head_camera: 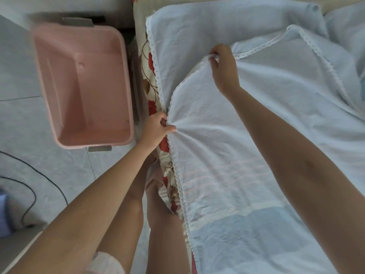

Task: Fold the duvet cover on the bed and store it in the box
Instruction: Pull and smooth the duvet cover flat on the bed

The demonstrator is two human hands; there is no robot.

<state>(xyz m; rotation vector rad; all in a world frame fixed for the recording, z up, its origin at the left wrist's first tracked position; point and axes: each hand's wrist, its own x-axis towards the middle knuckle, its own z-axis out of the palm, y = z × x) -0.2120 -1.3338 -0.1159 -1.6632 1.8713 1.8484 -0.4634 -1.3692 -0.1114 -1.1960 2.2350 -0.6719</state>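
Both of our hands were clamped on the duvet cover [256,155], a pale white-blue sheet with a lace-trimmed edge that lay spread and partly doubled over on the bed [148,86]. Our left hand [158,127] pinched the lace edge at the bed's near left side, the cloth puckering into creases around the thumb and fingers. Our right hand [223,70] reached further up the bed and gripped another stretch of that edge, fingers curled round the bunched cloth and holding a fold of it raised above the layer beneath. A floral bedsheet with red flowers showed along the mattress edge beside the lace. To the left, on the tiled floor [19,125], the pink box [83,86] stood just beside the bed with its opening facing up.
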